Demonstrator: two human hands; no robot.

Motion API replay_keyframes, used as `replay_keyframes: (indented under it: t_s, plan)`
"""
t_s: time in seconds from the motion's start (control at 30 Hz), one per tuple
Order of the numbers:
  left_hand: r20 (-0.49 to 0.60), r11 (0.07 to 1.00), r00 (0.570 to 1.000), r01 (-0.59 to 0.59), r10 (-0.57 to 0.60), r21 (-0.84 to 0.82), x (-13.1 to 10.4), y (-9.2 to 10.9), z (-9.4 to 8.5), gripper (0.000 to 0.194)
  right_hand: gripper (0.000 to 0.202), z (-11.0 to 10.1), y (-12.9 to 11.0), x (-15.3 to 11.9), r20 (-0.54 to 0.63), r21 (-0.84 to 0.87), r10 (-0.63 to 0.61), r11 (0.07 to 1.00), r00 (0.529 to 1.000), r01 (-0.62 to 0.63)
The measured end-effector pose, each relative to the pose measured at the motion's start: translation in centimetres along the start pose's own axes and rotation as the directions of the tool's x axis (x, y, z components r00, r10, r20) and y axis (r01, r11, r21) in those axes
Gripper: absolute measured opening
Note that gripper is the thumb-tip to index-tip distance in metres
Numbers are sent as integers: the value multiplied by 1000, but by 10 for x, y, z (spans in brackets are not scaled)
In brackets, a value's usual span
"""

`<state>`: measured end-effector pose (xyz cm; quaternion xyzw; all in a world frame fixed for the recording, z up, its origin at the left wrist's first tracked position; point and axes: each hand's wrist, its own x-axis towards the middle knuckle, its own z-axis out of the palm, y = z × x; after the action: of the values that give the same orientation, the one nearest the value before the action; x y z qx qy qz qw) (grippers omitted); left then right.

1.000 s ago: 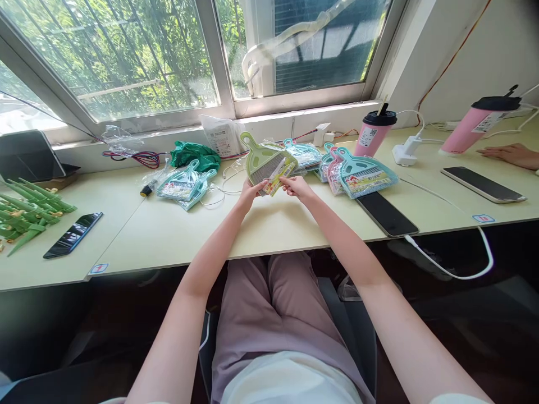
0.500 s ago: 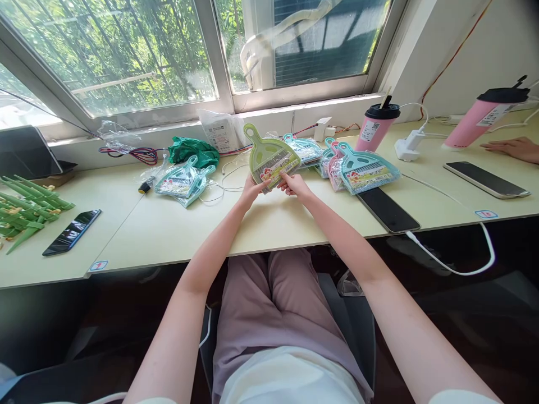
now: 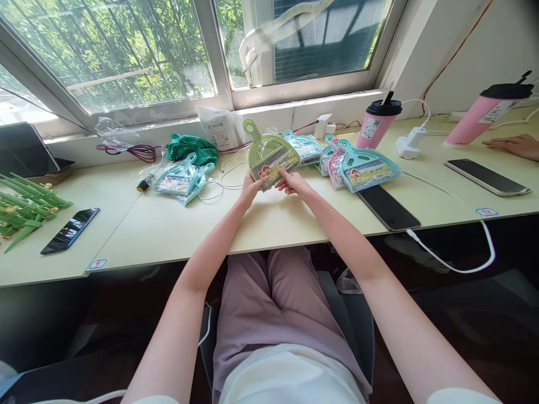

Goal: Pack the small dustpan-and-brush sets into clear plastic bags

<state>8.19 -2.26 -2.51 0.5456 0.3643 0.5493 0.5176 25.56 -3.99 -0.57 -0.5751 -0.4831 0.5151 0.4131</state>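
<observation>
A green dustpan set (image 3: 269, 151) in clear wrapping is held upright above the table, its looped handle pointing up. My left hand (image 3: 252, 188) grips its lower left edge, thumb on the front. On its lower right side, my right hand (image 3: 292, 183) is closed with the thumb on the printed label. To the left lie two wrapped blue dustpan sets (image 3: 177, 180), overlapping. Right of my hands rest a wrapped pink set (image 3: 336, 168) and a blue set (image 3: 368, 168); another blue set (image 3: 305, 147) lies behind.
Phones (image 3: 389, 207) lie on the table (image 3: 202, 235), one under the right-hand sets. Pink cups (image 3: 377, 126), a white charger (image 3: 409, 143) and a person's hand (image 3: 514, 146) are right. Green bag (image 3: 191, 150), cables and green stalks (image 3: 29, 205) are left.
The view has shifted very slightly. Both hands keep hold of the green dustpan set, with almost no movement.
</observation>
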Motion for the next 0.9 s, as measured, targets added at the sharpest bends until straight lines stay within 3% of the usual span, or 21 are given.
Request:
replay_keyframes:
  t_s: [0.43, 0.53, 0.57, 0.63, 0.7, 0.73, 0.8, 0.9]
  plan:
    - [-25, 1000, 1000, 14, -15, -4, 3, -3, -2, 57, 61, -2, -1, 2, 14, -77, -12, 997, 1000, 13]
    - [-42, 999, 999, 31, -32, -26, 5, 3, -7, 55, 62, -8, -3, 2, -95, -193, -153, 972, 984, 132]
    - [-54, 998, 998, 42, -44, -37, 6, 7, -10, 54, 60, -11, -4, 1, -161, -266, -253, 942, 954, 205]
    - [-91, 995, 993, 68, -74, -68, 9, 14, -17, 51, 47, -18, -5, -2, -256, -458, -499, 817, 828, 351]
    - [-131, 990, 986, 86, -101, -116, 12, 20, -25, 46, 32, -23, -6, -5, -207, -643, -704, 621, 680, 447]
    - [-148, 985, 982, 92, -113, -144, 14, 23, -30, 43, 29, -25, -6, -6, -135, -708, -766, 519, 628, 480]
    - [-163, 974, 976, 110, -144, -197, 16, 26, -40, 37, 31, -27, -4, -8, 22, -780, -817, 346, 576, 521]
    - [-141, 958, 972, 152, -190, -242, 17, 28, -52, 28, 34, -26, 0, -7, 120, -828, -823, 226, 556, 513]
